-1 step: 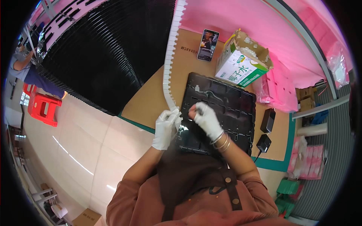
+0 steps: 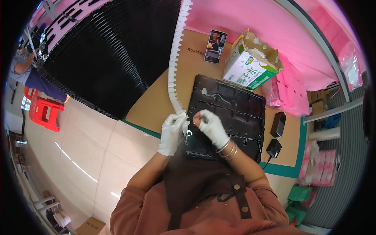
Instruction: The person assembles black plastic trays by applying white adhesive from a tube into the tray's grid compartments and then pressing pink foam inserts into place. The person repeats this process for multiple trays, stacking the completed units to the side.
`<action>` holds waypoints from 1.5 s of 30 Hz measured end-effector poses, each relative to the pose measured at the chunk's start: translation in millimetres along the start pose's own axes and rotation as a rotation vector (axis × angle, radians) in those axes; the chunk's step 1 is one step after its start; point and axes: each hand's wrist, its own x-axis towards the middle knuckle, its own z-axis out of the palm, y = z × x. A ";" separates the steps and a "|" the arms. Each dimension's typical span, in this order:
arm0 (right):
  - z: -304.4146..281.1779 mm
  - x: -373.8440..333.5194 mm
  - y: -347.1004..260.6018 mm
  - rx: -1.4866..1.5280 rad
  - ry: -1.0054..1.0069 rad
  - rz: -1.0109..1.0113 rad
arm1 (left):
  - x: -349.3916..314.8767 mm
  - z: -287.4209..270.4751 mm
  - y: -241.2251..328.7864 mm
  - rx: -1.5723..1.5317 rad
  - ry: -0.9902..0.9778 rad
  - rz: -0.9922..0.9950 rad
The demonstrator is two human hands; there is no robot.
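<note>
A long white strip with notched tabs along one edge (image 2: 176, 64) runs down from the top of the view. My left hand (image 2: 171, 133), in a white glove, pinches its lower end, and a short tail hangs below the fingers. Just to the right, my right hand (image 2: 211, 127) hovers over a black moulded plastic tray (image 2: 244, 103). Its glove leaves some fingertips bare, and those fingers are curled together. Whatever sits between them is too small to make out. A grey cable with a white connector (image 2: 219, 97) lies in the tray's upper compartment.
Tall stacks of black trays (image 2: 105, 58) stand at the left. Behind the tray are a phone (image 2: 215, 46) and an open carton (image 2: 244, 70). Pink packages (image 2: 290, 94) and two black adapters (image 2: 278, 124) lie to the right. A person (image 2: 25, 72) sits far left near red stools (image 2: 47, 113).
My right hand has shifted slightly left and down, closer to my left hand. The left hand keeps its pinch on the strip.
</note>
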 end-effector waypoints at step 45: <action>10.8 -43.2 -1.2 0.373 0.164 0.069 | -17.0 21.6 -3.3 0.047 -0.117 -0.097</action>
